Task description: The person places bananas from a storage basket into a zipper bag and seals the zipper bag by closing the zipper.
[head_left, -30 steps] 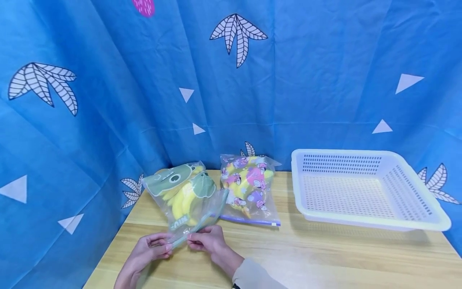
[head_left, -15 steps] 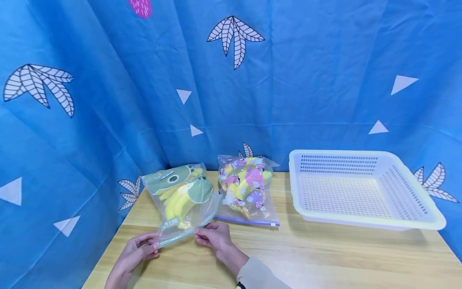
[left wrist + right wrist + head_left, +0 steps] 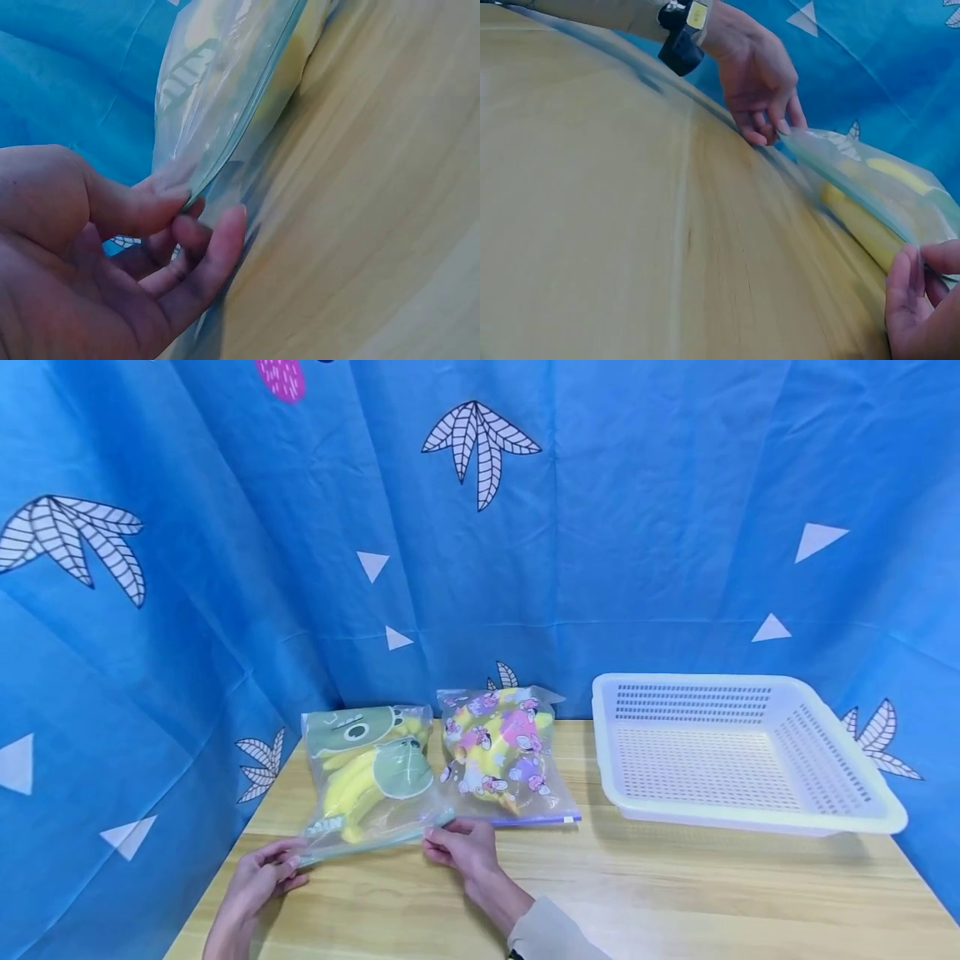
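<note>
A clear zip bag (image 3: 367,772) with a green cartoon print lies at the left of the table, with yellow bananas (image 3: 352,785) inside. My left hand (image 3: 258,881) pinches the left corner of its green zip edge between thumb and fingers, as the left wrist view shows close up at the zip strip (image 3: 240,124). At the other end of that edge, my right hand (image 3: 465,853) pinches the strip. The edge is stretched nearly straight between both hands. In the right wrist view, both my left hand (image 3: 761,86) and my right hand (image 3: 926,300) hold the strip.
Right beside it lies a second zip bag (image 3: 498,760) with pink and purple print, yellow contents and a purple slider edge. A white perforated plastic basket (image 3: 615,777) stands at the right of the wooden table (image 3: 637,893). Behind hangs a blue patterned curtain (image 3: 637,527).
The hands have moved apart along the zip edge, left hand to the left and right hand to the right. The green bag has flattened and its edge straightened. The view has shifted slightly.
</note>
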Available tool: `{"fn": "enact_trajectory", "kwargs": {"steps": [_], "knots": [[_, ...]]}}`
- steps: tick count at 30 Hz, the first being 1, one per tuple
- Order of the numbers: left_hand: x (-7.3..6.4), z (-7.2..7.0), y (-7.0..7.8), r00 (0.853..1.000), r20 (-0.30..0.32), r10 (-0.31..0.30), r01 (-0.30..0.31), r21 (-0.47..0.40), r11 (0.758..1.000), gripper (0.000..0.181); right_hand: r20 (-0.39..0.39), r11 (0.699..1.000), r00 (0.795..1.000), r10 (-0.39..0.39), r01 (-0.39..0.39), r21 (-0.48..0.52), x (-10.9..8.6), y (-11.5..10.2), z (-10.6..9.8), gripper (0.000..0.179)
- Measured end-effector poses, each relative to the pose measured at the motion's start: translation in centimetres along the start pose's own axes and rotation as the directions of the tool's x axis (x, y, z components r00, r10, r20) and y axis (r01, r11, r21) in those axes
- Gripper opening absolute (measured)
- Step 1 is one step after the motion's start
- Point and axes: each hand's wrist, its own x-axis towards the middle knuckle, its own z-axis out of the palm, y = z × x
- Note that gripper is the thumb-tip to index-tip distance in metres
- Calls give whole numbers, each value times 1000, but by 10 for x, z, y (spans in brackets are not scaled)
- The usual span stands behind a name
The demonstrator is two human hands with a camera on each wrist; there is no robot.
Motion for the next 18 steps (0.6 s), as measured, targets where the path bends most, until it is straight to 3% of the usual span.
{"fn": "enact_trajectory", "kwargs": {"steps": [6,13,18], "knots": [[11,-11,6,998,-68,2,0,29,1000,32,-13,1000,1000,-1,1,-3,-2,-7,-12,22],[15,-16,4,999,-46,17,-15,47,999,49,47,1000,999,10,-9,-7,-5,-4,-11,20],[14,-22,8,1000,-20,9,-7,103,995,43,102,999,994,41,-40,-20,-5,-7,-13,18]]}}
